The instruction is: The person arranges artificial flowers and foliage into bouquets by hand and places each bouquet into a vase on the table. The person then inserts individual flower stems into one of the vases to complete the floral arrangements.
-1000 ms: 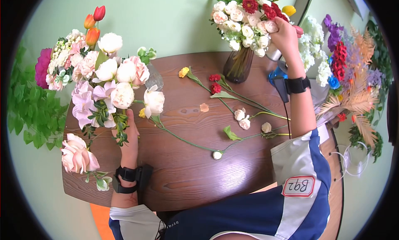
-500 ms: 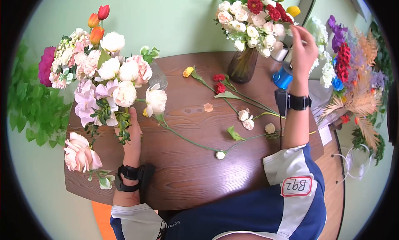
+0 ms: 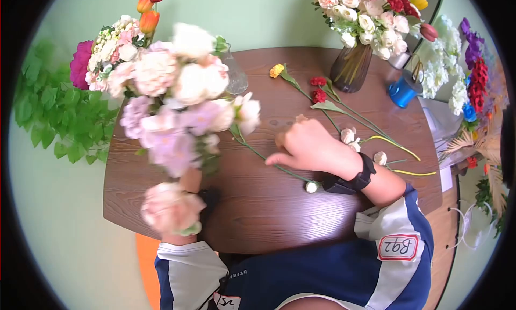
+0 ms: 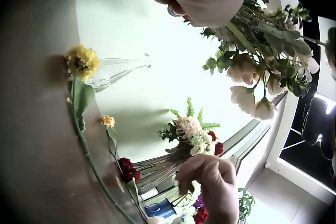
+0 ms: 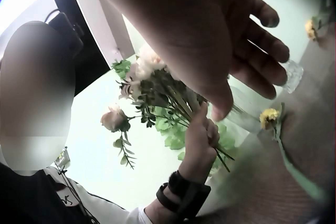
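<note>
My left hand (image 5: 199, 140) grips the stems of a large bouquet (image 3: 183, 89) of cream, pink and lilac flowers; the blooms cover most of that hand in the head view. A pink rose (image 3: 172, 208) hangs over the left forearm. My right hand (image 3: 317, 149) is above the middle of the table, right of the bouquet, holding nothing; its fingers are spread in the right wrist view. Below it runs a green stem (image 3: 279, 168) with a small white bloom (image 3: 311, 187) near its right end. A yellow flower (image 5: 270, 118) lies on the table.
A dark vase (image 3: 350, 68) of white and red flowers stands at the back right, beside a blue spool (image 3: 404, 89). Red carnations (image 3: 319, 95), another yellow flower (image 3: 276, 70) and white blooms (image 3: 348, 136) lie on the table. A clear glass vase (image 3: 235, 73) stands behind the bouquet.
My right hand has left the flowers in the dark vase and come down and left over the table. The bouquet in my left hand has moved and is blurred. The head view has shifted.
</note>
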The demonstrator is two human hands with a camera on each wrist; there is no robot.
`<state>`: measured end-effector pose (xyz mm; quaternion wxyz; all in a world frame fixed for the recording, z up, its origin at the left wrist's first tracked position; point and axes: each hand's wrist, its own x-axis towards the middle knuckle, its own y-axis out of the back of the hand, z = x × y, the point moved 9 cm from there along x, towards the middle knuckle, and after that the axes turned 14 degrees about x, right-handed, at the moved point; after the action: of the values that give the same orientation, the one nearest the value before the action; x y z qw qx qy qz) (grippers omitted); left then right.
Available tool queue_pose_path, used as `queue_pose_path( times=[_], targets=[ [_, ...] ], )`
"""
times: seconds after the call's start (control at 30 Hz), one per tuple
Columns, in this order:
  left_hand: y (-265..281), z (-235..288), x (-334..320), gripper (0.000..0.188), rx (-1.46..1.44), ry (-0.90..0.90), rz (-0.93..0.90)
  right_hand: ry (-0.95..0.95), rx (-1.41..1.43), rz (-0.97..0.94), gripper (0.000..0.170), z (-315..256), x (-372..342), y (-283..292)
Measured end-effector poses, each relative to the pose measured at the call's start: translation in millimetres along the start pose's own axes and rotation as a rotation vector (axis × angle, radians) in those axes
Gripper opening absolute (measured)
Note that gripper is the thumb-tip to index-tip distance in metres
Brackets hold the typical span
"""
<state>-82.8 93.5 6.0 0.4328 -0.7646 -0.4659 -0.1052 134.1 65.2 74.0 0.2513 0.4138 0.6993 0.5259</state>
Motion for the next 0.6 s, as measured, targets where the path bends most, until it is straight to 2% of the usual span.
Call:
queue_pose_path(
  times=[0.07, 0.1, 0.13, 0.23, 0.27, 0.33, 0.4, 0.47, 0.5, 0.53, 0.6],
  targets=[
    [30.8, -11.4, -31.4, 0.03, 0.986, 0.305, 0.115, -0.021, 0.096, -0.035, 0.035, 10.7, 3.5, -25.1],
    [27.5, -6.7, -35.5, 0.03, 0.997, 0.302, 0.114, -0.047, 0.19, -0.077, 0.032, 15.4, 4.1, -35.8],
    [44.7, 5.9, 5.7, 0.03, 1.096, 0.269, 0.147, -0.037, 0.193, -0.073, 0.032, 14.9, 4.3, -38.7],
    [52.6, 33.0, 33.3, 0.03, 1.379, 0.164, 0.249, -0.207, 0.497, -0.117, 0.015, 27.5, -0.7, -45.9],
    [52.1, 37.2, 31.1, 0.03, 1.468, 0.125, 0.287, -0.203, 0.503, -0.119, 0.015, 26.4, -1.7, -40.1],
    [65.9, 50.6, 39.2, 0.03, 1.647, 0.055, 0.37, -0.294, 0.388, -0.247, 0.015, 33.9, -6.3, -43.2],
    [65.5, 63.3, 46.2, 0.03, 1.833, -0.013, 0.435, -0.306, 0.451, -0.228, 0.015, 40.0, -5.6, -41.0],
    [52.9, 70.3, 38.9, 0.031, 2.016, -0.098, 0.49, -0.19, 0.639, 0.088, 0.015, 40.0, 0.4, -10.2],
    [58.5, 78.1, 45.1, 0.031, 2.105, -0.149, 0.521, -0.151, 0.686, 0.176, 0.014, 41.5, 2.1, -2.4],
    [10.9, 51.8, -95.7, 0.031, 2.192, -0.202, 0.553, -0.143, 0.687, 0.174, 0.014, 38.3, 3.3, 0.7],
    [6.1, 61.8, -88.3, 0.031, 2.362, -0.311, 0.625, -0.166, 0.8, 0.32, 0.014, 35.6, -1.5, 20.7]
  ],
)
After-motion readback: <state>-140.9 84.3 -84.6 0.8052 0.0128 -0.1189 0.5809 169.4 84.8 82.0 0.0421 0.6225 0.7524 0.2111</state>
